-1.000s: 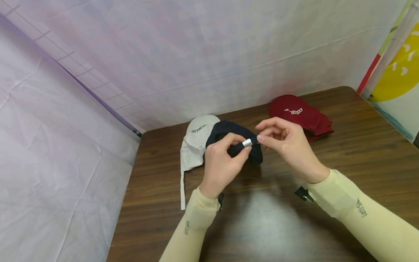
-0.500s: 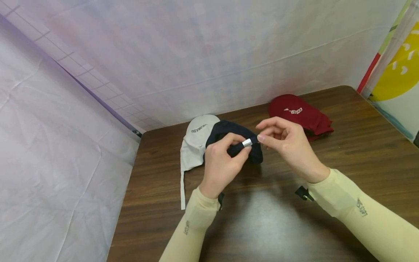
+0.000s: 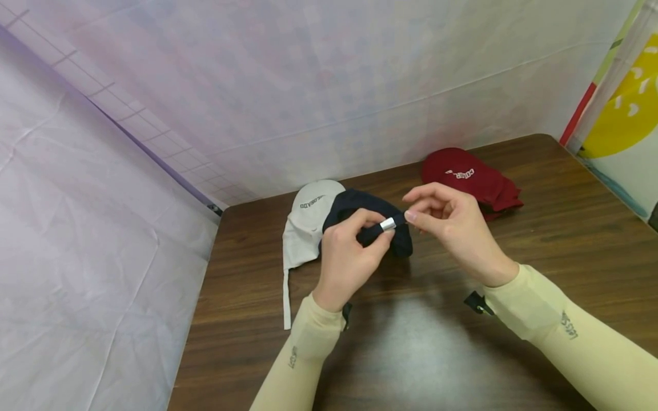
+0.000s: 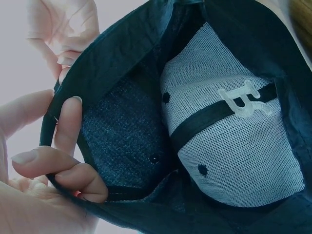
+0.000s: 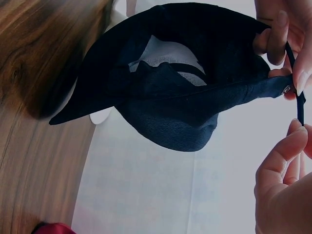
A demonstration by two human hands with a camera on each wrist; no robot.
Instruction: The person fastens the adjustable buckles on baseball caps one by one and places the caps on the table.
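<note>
A navy baseball cap (image 3: 360,201) hangs over the table, its lining (image 4: 234,117) pale and mesh-like in the left wrist view. My left hand (image 3: 350,254) holds the cap's back strap beside a silver buckle (image 3: 388,224), with fingers on both sides of the band. From the right, my right hand (image 3: 449,225) pinches the strap's narrow end (image 5: 301,112) between thumb and fingertip, its other fingers loosely bent. The right wrist view shows the cap's brim (image 5: 68,114) pointing away from both hands.
Behind the navy cap lies a white cap (image 3: 303,237), its strap (image 3: 287,299) trailing toward me. A dark red cap (image 3: 465,178) lies at the back right of the wooden table (image 3: 241,285). Cloth hangings (image 3: 308,103) border the table at back and left.
</note>
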